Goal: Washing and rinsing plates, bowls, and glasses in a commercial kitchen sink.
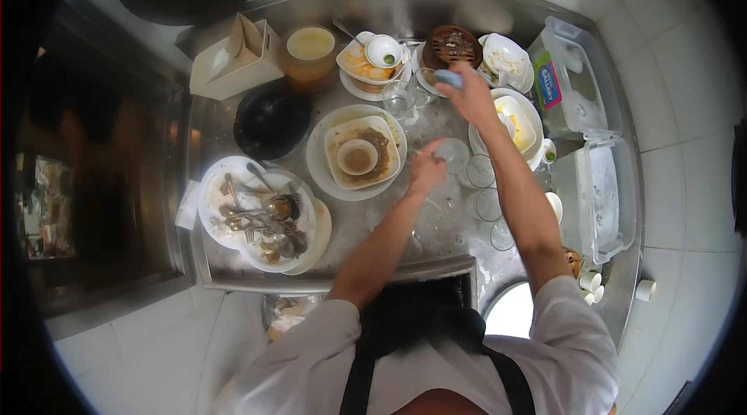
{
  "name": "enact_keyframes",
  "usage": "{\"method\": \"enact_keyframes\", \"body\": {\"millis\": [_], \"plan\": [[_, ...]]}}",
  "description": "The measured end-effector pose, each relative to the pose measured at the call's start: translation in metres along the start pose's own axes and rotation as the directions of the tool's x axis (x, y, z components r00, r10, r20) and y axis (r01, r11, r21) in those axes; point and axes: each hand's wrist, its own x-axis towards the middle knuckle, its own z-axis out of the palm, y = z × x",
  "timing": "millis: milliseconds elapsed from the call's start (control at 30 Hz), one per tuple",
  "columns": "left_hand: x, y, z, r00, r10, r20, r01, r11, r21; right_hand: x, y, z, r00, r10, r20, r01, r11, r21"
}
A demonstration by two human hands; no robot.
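My left hand [428, 168] grips a transparent drinking glass [453, 154] above the stainless steel counter [432, 240]. Farther out, my right hand [474, 97] holds a blurred bluish sponge [449, 78] near two more glasses, one of them a tumbler [398, 101]. Beneath my right forearm several glasses [488, 205] stand in a row. Left of my left hand is a stack of a round white plate [318, 149], a squarish dish [332, 158] and a small bowl [357, 157] with brown sauce. A brown slatted round dish [453, 48] sits just beyond my right hand.
Plates with used cutlery [268, 219] stand at the left, near a black bowl [271, 120]. Food-soiled dishes [373, 61] line the back, beside a cream bin [236, 64]. Two plastic tubs [601, 199] with suds stand right. A cup [645, 290] sits near the right edge.
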Motion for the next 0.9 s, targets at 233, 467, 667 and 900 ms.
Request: {"method": "enact_keyframes", "body": {"millis": [233, 467, 667, 900], "plan": [[0.043, -0.018, -0.004, 0.991, -0.052, 0.126, 0.050, 0.999, 0.016, 0.039, 0.013, 0.055, 0.821, 0.086, 0.564, 0.331, 0.733, -0.595], [0.093, 0.023, -0.029, 0.831, -0.301, 0.467, 0.556, 0.411, -0.723, -0.055, -0.029, 0.037, 0.645, -0.031, 0.764, 0.486, 0.788, -0.379], [0.081, 0.044, 0.031, 0.834, -0.135, 0.536, 0.540, 0.405, -0.738, -0.056, 0.013, 0.042, 0.903, 0.281, 0.325, -0.033, 0.799, -0.600], [0.078, 0.067, -0.020, 0.903, -0.238, 0.358, 0.410, 0.226, -0.884, -0.074, 0.009, 0.006, 0.979, 0.168, -0.115, -0.155, 0.981, 0.116]]}}
